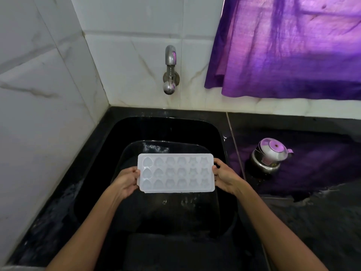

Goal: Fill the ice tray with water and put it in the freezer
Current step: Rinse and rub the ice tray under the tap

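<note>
A white plastic ice tray [175, 172] with several shaped moulds is held level over the black sink [117, 130]. My left hand [127, 180] grips its left short edge and my right hand [226, 176] grips its right short edge. A chrome wall tap [170, 69] sticks out of the tiled wall above and behind the tray, and no water runs from it. I cannot tell whether the moulds hold water.
A dark basin or tray [134, 151] lies inside the sink under the ice tray. A small steel kettle with a lid [269, 155] stands on the black counter [312, 212] to the right. A purple curtain [289, 45] hangs at the upper right. White tiled walls close off the left and back.
</note>
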